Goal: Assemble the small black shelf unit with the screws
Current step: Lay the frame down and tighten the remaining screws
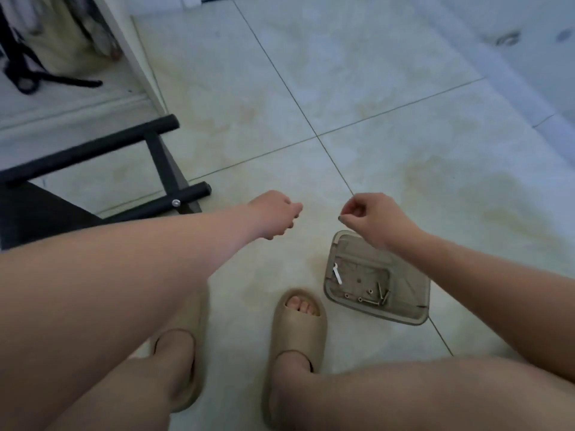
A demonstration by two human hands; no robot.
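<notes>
The black shelf frame (93,157) lies on the tiled floor at the left, with a silver screw head (176,202) showing in its near bar. My left hand (275,217) hovers just right of that bar, fingers curled under, and nothing shows in it. My right hand (373,220) hangs over the far edge of a grey tray (410,290) and pinches a small dark screw (340,217) between thumb and forefinger. Several loose screws (370,297) and a white hex key (337,275) lie in the tray.
My feet in beige slides (298,325) stand close below the hands, with my knees in the foreground. A white cabinet edge (137,57) and black straps (37,76) are at the upper left. A pale ledge (513,73) runs along the upper right.
</notes>
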